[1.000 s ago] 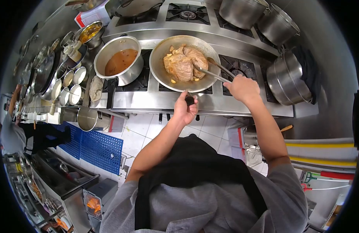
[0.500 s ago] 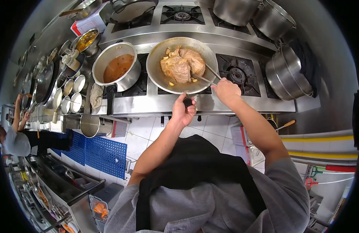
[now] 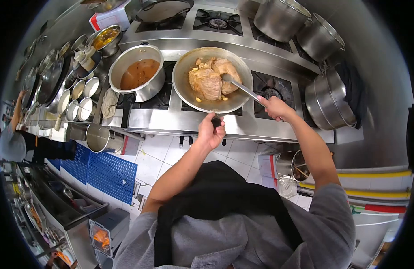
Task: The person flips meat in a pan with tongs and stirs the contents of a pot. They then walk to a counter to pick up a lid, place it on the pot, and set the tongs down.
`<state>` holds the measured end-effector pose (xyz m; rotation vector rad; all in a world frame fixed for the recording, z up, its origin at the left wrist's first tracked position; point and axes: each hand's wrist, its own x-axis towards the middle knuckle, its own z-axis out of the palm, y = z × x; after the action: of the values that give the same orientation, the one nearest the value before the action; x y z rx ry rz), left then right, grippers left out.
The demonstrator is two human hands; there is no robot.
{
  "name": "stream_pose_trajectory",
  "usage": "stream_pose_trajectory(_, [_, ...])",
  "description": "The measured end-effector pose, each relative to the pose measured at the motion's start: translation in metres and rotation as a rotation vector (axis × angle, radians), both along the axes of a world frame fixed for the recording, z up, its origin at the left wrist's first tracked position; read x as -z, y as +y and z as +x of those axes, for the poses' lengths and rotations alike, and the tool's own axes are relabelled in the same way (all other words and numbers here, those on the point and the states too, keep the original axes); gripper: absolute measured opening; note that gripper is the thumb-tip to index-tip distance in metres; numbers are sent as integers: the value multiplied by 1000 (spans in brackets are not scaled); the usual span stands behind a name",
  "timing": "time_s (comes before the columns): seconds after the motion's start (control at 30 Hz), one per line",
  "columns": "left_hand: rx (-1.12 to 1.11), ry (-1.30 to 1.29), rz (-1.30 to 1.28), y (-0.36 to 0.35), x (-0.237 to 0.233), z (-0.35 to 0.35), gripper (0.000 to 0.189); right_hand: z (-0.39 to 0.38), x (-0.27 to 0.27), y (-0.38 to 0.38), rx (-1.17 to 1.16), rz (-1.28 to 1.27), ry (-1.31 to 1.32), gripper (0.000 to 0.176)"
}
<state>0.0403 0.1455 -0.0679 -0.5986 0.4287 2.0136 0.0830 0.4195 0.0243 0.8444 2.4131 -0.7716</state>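
My left hand (image 3: pixel 210 133) is closed around the black handle (image 3: pixel 216 122) of a wide metal pan (image 3: pixel 178 85), at its near side. Two large browned pieces of meat (image 3: pixel 206 84) lie in the pan with several garlic cloves (image 3: pixel 198 99) around them. In my right hand (image 3: pixel 277 109) is a pair of metal tongs (image 3: pixel 248 91), its arms pressed together. The tips of the tongs reach over the pan's right side and rest at the right-hand piece of meat. The pan sits on a front burner.
Left of the pan stands a pot (image 3: pixel 158 80) of brown liquid, its black handle (image 3: pixel 127 113) pointing toward me. A folded cloth (image 3: pixel 109 103) lies beside it. Large stockpots (image 3: pixel 281 20) stand at the back right. Another person (image 3: pixel 14 143) is at far left.
The tongs have gone from spread arms around the meat to arms together. My right hand has moved right and lower. My left hand stays on the pan handle; the view has shifted slightly.
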Motion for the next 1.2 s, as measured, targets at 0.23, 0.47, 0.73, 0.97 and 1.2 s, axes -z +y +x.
stream_pose_trajectory(0.23, [-5,-15,8,0,6,-1,30,9,-4,40,364,-732,-132,74])
stream_pose_trajectory(0.47, [-9,-29,-16,3,3,1,31,-7,-80,23,180,-271,-211,73])
stream_pose_trajectory(0.73, [-1,34,-41,2,0,1,36,10,-133,-53,-279,420,-231,72])
stream_pose_trajectory(0.97, [28,12,-46,3,-3,1,36,31,-133,-94,-450,847,-51,60])
stream_pose_trajectory(1.2, [23,38,-71,3,-4,0,36,21,-81,-101,-526,823,-14,62])
